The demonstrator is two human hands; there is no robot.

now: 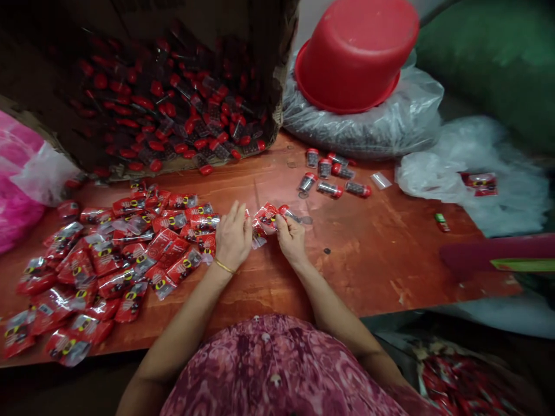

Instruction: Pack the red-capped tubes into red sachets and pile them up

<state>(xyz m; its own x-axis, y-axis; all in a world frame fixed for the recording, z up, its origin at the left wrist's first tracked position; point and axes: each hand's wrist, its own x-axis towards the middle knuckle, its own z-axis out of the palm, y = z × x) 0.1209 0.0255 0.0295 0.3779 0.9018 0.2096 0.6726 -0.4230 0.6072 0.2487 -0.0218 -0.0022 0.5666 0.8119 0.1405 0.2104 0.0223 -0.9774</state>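
Note:
My left hand (234, 236) is held with its fingers stretched out, beside a small red printed packet (265, 218). Thumb and fingers of my right hand (293, 238) pinch the right side of that packet. A small clear bottle with a red cap (288, 212) shows just above my right fingers; whether they also grip it is hard to see. Left of my left hand lies a spread pile of filled red packets (167, 248). Several red-capped bottles of dark contents (329, 189) lie on the table beyond my right hand.
A cardboard box (280, 86) full of red-capped bottles stands at the back left. An upturned red tub (359, 52) sits on a stuffed clear plastic bag (373, 130). Crumpled plastic (498, 173) lies right, near a purple bar (494, 251). The wooden table (373, 271) ends close to my body.

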